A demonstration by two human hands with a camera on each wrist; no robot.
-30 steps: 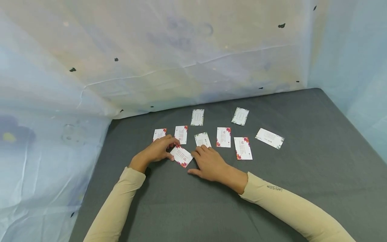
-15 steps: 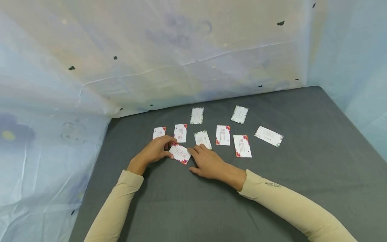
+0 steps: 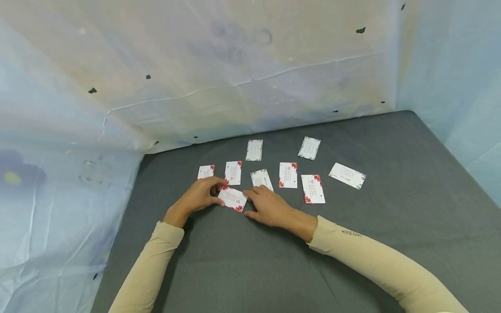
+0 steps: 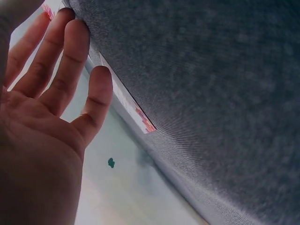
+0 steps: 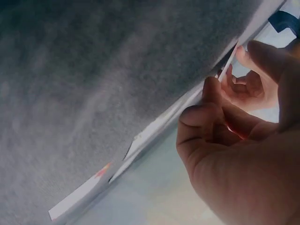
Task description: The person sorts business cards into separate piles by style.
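Observation:
In the head view, my left hand (image 3: 197,195) holds a white business card with red flower corners (image 3: 233,199) by its left end, thumb at the near edge and index finger at the far edge. My right hand (image 3: 270,206) is at the card's right end, its index fingertip touching the corner and its thumb apart from the card. Just beyond the right fingers lies a green-leaf card (image 3: 261,178), its near end partly covered. In the right wrist view, the card's thin edge (image 5: 228,63) shows by the left hand, and the right fingers are loosely bent.
Behind my hands lie red-flower cards (image 3: 233,172), one partly under the left hand. More red-flower cards (image 3: 313,189) lie to the right. Green-leaf cards (image 3: 254,150) are at the back and far right (image 3: 347,175). Printed cloth (image 3: 250,87) walls the grey table (image 3: 242,269) behind.
The held card has turned slightly and lies a little farther from me, still in my left hand. My right thumb has moved slightly closer to its fingers. The other cards have stayed put.

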